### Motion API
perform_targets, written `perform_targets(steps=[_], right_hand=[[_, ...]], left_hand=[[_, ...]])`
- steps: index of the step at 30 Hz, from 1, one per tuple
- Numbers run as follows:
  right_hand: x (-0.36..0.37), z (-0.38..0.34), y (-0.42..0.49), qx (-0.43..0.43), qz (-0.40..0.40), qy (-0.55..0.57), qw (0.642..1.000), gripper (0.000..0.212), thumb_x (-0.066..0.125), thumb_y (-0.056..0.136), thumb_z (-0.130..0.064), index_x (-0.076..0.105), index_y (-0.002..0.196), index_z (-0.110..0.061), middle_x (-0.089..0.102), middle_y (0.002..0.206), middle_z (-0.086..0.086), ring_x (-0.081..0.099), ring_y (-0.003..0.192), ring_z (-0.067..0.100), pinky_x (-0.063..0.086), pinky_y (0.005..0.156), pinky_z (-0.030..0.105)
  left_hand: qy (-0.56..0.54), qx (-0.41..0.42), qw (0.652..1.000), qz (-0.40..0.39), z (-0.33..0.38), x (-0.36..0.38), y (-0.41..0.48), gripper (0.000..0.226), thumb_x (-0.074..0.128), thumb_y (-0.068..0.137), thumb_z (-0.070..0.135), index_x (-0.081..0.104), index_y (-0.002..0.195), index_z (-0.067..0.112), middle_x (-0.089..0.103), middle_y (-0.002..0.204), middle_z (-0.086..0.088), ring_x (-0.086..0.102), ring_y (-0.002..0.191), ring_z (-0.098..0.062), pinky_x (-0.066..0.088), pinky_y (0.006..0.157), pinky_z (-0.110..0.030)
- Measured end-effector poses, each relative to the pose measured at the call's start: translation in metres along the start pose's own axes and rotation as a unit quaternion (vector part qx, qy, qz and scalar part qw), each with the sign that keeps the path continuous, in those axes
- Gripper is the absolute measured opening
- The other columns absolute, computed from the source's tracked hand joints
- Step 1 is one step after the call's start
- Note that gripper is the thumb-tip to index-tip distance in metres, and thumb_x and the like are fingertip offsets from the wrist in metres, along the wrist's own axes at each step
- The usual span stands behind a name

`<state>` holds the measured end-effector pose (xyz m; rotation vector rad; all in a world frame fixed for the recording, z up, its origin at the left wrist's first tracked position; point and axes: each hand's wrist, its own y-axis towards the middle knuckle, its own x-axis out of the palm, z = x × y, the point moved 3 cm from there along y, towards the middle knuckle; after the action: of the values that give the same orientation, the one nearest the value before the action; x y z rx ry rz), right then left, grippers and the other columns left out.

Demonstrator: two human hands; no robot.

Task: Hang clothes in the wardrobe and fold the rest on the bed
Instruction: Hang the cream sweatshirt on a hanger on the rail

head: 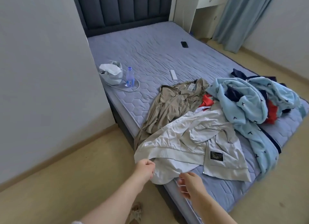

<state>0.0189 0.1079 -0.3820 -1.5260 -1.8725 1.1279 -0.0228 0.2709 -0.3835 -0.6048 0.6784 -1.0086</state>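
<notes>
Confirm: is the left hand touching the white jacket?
Touching. Head view shows the left hand pinching the white jacket by its ribbed hem.

The near end of the bed (150, 44) is blocked by heaped clothes (250, 98) — open room is left beyond, broken only by a bottle (130, 76), bag (111, 74), remote (173, 75) and phone (184, 44).

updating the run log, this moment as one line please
left hand: grips white jacket hem | right hand: open beside hem | white jacket: lying on bed

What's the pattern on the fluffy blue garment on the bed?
The blue garment has small dark bird-like marks on light blue; head view.
</notes>
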Motion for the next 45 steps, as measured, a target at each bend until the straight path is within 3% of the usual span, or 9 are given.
perform_targets(steps=[15,17,19,23,27,30,34,39,45], right_hand=[[-0.027,-0.039,0.231,0.084,0.040,0.022,0.995,0.008,0.045,0.091,-0.005,0.052,0.087,-0.006,0.048,0.068,0.009,0.038,0.050,0.018,0.028,0.047,0.021],[-0.035,-0.033,0.261,0.085,0.046,0.007,0.995,0.008,0.045,0.091,-0.007,0.052,0.087,-0.007,0.049,0.068,0.007,0.039,0.050,0.017,0.029,0.046,0.020],[-0.044,-0.024,0.284,0.092,0.049,-0.004,0.995,0.009,0.045,0.091,-0.008,0.052,0.085,-0.008,0.049,0.068,0.006,0.039,0.051,0.017,0.030,0.048,0.021],[-0.057,-0.013,0.309,0.097,0.056,-0.008,0.994,0.011,0.045,0.091,-0.009,0.052,0.083,-0.009,0.051,0.069,0.006,0.042,0.052,0.017,0.033,0.050,0.023],[-0.059,-0.020,0.319,0.083,0.072,0.014,0.994,0.009,0.048,0.091,-0.012,0.053,0.083,-0.012,0.054,0.072,0.005,0.046,0.055,0.017,0.037,0.052,0.024],[-0.055,-0.047,0.316,0.068,0.061,0.082,0.992,0.013,0.047,0.095,-0.026,0.054,0.094,-0.015,0.056,0.083,0.004,0.051,0.063,0.017,0.040,0.054,0.025],[-0.052,-0.102,0.305,0.044,0.059,0.156,0.985,0.026,0.052,0.090,-0.048,0.048,0.101,-0.025,0.052,0.091,0.002,0.052,0.072,0.018,0.047,0.062,0.032],[-0.060,-0.148,0.270,-0.018,0.128,0.080,0.988,0.026,0.043,0.085,0.004,0.045,0.097,-0.019,0.040,0.072,0.006,0.034,0.051,0.017,0.037,0.041,0.021],[-0.045,-0.198,0.197,-0.080,0.071,0.170,0.980,0.039,0.026,0.082,0.013,0.055,0.071,-0.011,0.037,0.052,0.002,0.027,0.037,0.012,0.022,0.030,0.012]], left_hand=[[0.346,0.024,0.937,0.042,0.034,0.099,0.255,0.019,0.043,0.090,0.024,0.049,0.072,0.021,0.056,0.093,0.002,0.051,0.076,-0.015,0.036,0.063,-0.026],[0.373,0.080,0.922,0.073,0.035,0.120,0.283,0.008,0.049,0.089,0.030,0.050,0.091,0.022,0.047,0.115,0.003,0.050,0.100,-0.019,0.037,0.079,-0.030],[0.390,0.099,0.913,0.070,0.028,0.140,0.306,0.042,0.056,0.086,0.037,0.039,0.123,0.024,0.032,0.132,0.005,0.044,0.116,-0.020,0.036,0.089,-0.033],[0.428,0.072,0.900,0.027,0.012,0.160,0.329,0.060,0.045,0.091,0.021,0.016,0.143,0.035,0.043,0.132,-0.003,0.051,0.107,-0.026,0.040,0.083,-0.033],[0.364,0.125,0.922,-0.030,0.018,0.168,0.324,0.024,0.037,0.089,0.017,0.055,0.102,0.027,0.054,0.101,0.000,0.051,0.096,-0.025,0.034,0.069,-0.029],[0.236,0.137,0.961,-0.051,0.031,0.160,0.304,0.023,0.040,0.086,0.011,0.044,0.064,0.019,0.044,0.061,0.008,0.043,0.068,-0.018,0.029,0.060,-0.030],[0.196,0.191,0.951,-0.146,0.059,0.152,0.255,0.029,0.042,0.075,0.022,0.049,0.049,0.033,0.042,0.059,0.010,0.041,0.062,-0.002,0.030,0.059,-0.022],[0.222,0.258,0.917,-0.208,0.096,0.123,0.197,0.020,0.041,0.065,0.024,0.028,0.050,0.022,0.033,0.056,0.010,0.033,0.055,-0.002,0.024,0.057,-0.021],[-0.001,0.222,0.968,-0.117,0.147,0.066,0.145,0.022,0.044,0.064,0.015,0.047,0.061,-0.006,0.036,0.069,-0.009,0.033,0.069,-0.020,0.025,0.066,-0.030]])
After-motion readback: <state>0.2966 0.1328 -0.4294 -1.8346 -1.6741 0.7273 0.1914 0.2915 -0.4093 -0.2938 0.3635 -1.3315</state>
